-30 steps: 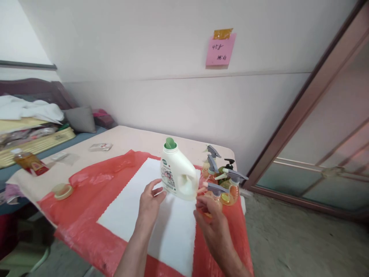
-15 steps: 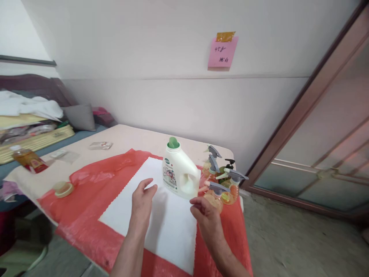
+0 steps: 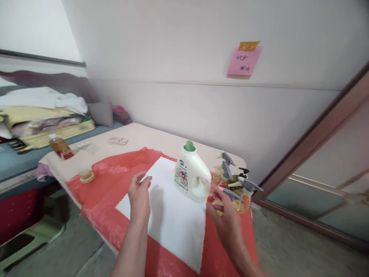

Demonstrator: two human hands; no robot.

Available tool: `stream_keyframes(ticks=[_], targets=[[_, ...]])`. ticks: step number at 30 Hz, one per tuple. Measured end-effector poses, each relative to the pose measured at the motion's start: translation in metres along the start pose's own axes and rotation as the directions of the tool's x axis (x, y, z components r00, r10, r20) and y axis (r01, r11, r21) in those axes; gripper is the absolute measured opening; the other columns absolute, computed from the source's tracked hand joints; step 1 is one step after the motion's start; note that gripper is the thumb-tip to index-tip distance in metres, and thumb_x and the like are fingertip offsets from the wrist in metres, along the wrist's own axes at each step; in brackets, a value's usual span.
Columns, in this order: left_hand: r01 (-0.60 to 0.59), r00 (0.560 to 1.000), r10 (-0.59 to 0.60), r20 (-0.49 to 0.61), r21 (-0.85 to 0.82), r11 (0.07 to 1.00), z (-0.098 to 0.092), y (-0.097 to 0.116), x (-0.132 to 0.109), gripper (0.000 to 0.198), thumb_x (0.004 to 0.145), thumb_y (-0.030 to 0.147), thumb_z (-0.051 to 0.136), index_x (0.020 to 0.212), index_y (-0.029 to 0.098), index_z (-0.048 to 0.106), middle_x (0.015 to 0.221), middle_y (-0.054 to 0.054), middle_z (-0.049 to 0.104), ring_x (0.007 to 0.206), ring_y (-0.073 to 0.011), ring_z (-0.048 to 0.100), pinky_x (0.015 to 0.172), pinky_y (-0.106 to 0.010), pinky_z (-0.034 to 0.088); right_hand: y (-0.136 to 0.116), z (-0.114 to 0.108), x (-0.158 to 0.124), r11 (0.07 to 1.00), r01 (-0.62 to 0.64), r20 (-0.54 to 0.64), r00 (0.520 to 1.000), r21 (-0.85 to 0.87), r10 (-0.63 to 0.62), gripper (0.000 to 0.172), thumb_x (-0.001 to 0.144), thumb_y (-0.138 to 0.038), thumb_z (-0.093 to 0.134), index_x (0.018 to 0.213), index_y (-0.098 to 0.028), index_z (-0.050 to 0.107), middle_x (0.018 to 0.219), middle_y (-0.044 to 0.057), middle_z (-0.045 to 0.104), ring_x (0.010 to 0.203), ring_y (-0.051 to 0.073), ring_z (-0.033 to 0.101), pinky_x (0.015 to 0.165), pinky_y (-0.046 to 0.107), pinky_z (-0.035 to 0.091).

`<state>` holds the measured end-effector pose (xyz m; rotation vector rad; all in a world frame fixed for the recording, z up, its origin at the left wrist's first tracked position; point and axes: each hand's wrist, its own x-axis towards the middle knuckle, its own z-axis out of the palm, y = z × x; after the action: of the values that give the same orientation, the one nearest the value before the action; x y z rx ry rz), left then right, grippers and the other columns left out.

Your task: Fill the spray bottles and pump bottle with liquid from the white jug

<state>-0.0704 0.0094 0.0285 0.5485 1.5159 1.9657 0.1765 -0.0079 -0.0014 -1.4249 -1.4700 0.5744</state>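
A white detergent jug (image 3: 190,177) with a flower-printed label stands upright on a white cloth (image 3: 175,227), its cap off and green showing in its neck. My left hand (image 3: 140,196) is raised over the cloth to the left of the jug, fingers curved and apart, holding nothing. Close to the jug's lower right corner, my right hand (image 3: 227,217) has its thumb and fingers apart. It partly covers the nearest grey-triggered spray bottle (image 3: 234,194); whether the fingers touch it I cannot tell. Beside that one stand several more spray bottles (image 3: 246,201) and a black pump top (image 3: 243,171).
Red plastic sheeting (image 3: 112,200) lies under the cloth on the pale table (image 3: 152,134). A round cap (image 3: 86,176) rests on it at left. An amber bottle (image 3: 60,147) and a small packet (image 3: 118,141) sit farther back. A green stool (image 3: 37,238) stands at lower left.
The view has swung left, so the scene sits farther right. My left hand is farther from the jug, and my right hand has spread its fingers beside the spray bottles. The jug stays standing.
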Motion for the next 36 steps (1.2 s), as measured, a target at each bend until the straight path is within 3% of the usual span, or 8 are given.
stream_keyframes(ticks=[3,6,8,13,21,28,33,36], targets=[[0.003,1.000,-0.002,0.008,-0.073,0.997,-0.001,0.003,0.003,0.024,0.068,0.030,0.071,0.088,0.018,0.066,0.095,-0.004,0.064,0.087,-0.0193,0.066,0.085,-0.036,0.049,-0.019,-0.003,0.018,0.975,-0.015,0.050,0.998,-0.224,0.027,0.059,0.080,-0.033,0.053,0.136,-0.018,0.042,0.131,0.013,0.056,0.087,0.021,0.066,0.078,0.037,0.054],[0.040,0.999,-0.038,0.017,-0.105,0.994,0.000,0.006,0.003,0.022,0.067,0.029,0.070,0.085,0.017,0.066,0.091,-0.004,0.065,0.084,-0.0185,0.067,0.083,-0.035,0.050,-0.040,0.001,0.046,0.831,0.148,0.190,0.980,-0.536,-0.052,0.067,0.082,-0.021,0.048,0.146,-0.016,0.027,0.145,0.017,0.043,0.117,0.027,0.056,0.092,0.038,0.047],[0.062,0.998,-0.059,0.029,-0.122,0.991,-0.002,0.008,0.004,0.021,0.067,0.029,0.070,0.083,0.016,0.067,0.090,-0.004,0.066,0.082,-0.0180,0.067,0.081,-0.034,0.049,-0.047,0.007,0.067,0.766,0.180,0.236,0.971,-0.617,-0.039,0.073,0.079,-0.015,0.048,0.147,-0.009,0.023,0.144,0.024,0.042,0.125,0.032,0.049,0.094,0.041,0.045],[0.081,0.996,-0.076,0.035,-0.174,0.981,-0.012,0.010,0.012,0.018,0.068,0.030,0.069,0.079,0.016,0.066,0.089,-0.005,0.067,0.079,-0.0160,0.066,0.079,-0.031,0.048,-0.048,0.027,0.105,0.691,0.170,0.291,0.955,-0.702,0.062,0.082,0.072,-0.009,0.055,0.147,-0.006,0.023,0.104,0.022,0.064,0.091,0.034,0.064,0.073,0.039,0.045],[0.067,0.998,-0.061,0.032,-0.235,0.970,-0.023,0.012,0.018,0.016,0.070,0.028,0.070,0.078,0.016,0.066,0.086,-0.004,0.066,0.078,-0.0149,0.066,0.078,-0.029,0.047,-0.073,0.048,0.102,0.734,0.251,0.279,0.956,-0.631,-0.087,0.044,0.076,-0.017,0.050,0.120,-0.017,0.050,0.107,0.014,0.062,0.095,0.030,0.060,0.074,0.036,0.041],[0.095,0.995,-0.091,0.026,-0.217,0.972,-0.022,0.017,0.016,0.019,0.067,0.031,0.071,0.077,0.015,0.065,0.087,-0.004,0.067,0.078,-0.0152,0.065,0.077,-0.029,0.047,-0.049,0.063,0.092,0.832,0.326,0.366,0.917,-0.450,-0.161,0.059,0.068,-0.011,0.048,0.126,-0.018,0.049,0.110,0.009,0.065,0.101,0.024,0.060,0.083,0.034,0.047],[0.117,0.992,-0.107,0.068,-0.171,0.978,-0.016,0.018,0.012,0.019,0.067,0.031,0.070,0.076,0.015,0.064,0.087,-0.005,0.067,0.078,-0.0154,0.065,0.077,-0.029,0.047,-0.041,0.035,0.069,0.876,0.286,0.330,0.931,-0.388,-0.157,0.071,0.076,-0.023,0.053,0.145,-0.018,0.035,0.130,0.014,0.058,0.086,0.022,0.065,0.081,0.039,0.052],[0.111,0.992,-0.099,0.078,-0.157,0.981,-0.012,0.018,0.010,0.020,0.067,0.032,0.072,0.076,0.015,0.065,0.088,-0.005,0.068,0.077,-0.0154,0.065,0.077,-0.030,0.047,-0.049,0.002,0.046,0.933,0.211,0.149,0.973,-0.291,-0.174,0.056,0.081,-0.036,0.057,0.136,-0.026,0.049,0.125,0.009,0.063,0.079,0.020,0.066,0.079,0.038,0.053]])
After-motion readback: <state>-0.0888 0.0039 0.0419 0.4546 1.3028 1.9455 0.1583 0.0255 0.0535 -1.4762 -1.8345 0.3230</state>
